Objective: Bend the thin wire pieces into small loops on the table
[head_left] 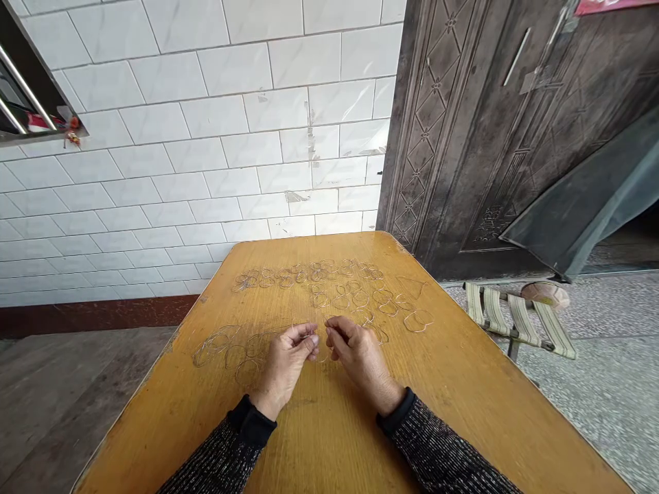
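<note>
Over the middle of the wooden table, my left hand and my right hand face each other, a small gap between their fingertips. Both are closed in a pinch. A thin wire loop shows faintly between them, apparently held by both; its full shape is hidden by the fingers. Left of my left hand lie loose wire rings and a larger tangle of wire. Beyond my hands, linked pairs of wire rings lie in rough rows, with one pair off to the right.
A bent wire triangle lies near the table's right edge. Behind the table stands a white tiled wall, with a dark carved door to its right. A striped folding stool stands on the floor at the right, beside a grey-green curtain.
</note>
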Tool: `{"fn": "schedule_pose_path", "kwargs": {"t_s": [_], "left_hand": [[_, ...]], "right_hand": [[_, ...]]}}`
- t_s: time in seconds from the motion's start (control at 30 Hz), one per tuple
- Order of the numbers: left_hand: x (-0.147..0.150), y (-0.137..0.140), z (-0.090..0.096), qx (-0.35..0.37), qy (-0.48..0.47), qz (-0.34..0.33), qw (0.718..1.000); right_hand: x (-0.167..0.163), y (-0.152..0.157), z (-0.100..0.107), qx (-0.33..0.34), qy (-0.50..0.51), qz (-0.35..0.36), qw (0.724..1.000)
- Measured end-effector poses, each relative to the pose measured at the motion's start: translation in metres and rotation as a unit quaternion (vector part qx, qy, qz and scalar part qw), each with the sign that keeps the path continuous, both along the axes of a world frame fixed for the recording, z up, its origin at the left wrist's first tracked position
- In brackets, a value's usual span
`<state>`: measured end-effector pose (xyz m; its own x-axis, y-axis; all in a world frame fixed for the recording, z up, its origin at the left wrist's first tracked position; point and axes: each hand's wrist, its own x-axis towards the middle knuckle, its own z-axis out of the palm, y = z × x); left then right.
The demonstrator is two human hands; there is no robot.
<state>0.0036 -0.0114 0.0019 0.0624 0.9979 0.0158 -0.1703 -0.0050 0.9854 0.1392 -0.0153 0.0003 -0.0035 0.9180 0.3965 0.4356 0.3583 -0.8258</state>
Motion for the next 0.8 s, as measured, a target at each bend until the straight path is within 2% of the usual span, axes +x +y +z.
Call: {"fn": "schedule_pose_path", "kwargs": {"t_s": [0.17,0.4,0.5,0.57,0.7,0.8], "left_hand": [[-0.001,-0.002,-0.001,0.019,0.036,-0.034,0.999],[-0.012,0.004,-0.003,-0.023,0.01,-0.114,0.993],[-0.014,0.005,-0.002,-0.047,0.004,-0.134,0.99],[-0.013,0.004,-0.001,-0.036,0.026,-0.13,0.991],[-0.011,0.001,0.003,0.039,0.095,-0.113,0.988],[-0.009,-0.003,0.008,0.084,0.115,-0.132,0.981]], "right_hand": [[0.002,-0.002,0.002,0.046,-0.164,0.0,0.985],[0.009,-0.003,0.004,0.101,-0.382,0.017,0.919],[0.011,-0.004,0.004,0.118,-0.422,0.025,0.899],[0.011,-0.005,0.005,0.125,-0.44,0.024,0.889],[0.011,-0.006,0.006,0.12,-0.467,0.02,0.876],[0.011,-0.006,0.007,0.113,-0.478,0.017,0.871]]}}
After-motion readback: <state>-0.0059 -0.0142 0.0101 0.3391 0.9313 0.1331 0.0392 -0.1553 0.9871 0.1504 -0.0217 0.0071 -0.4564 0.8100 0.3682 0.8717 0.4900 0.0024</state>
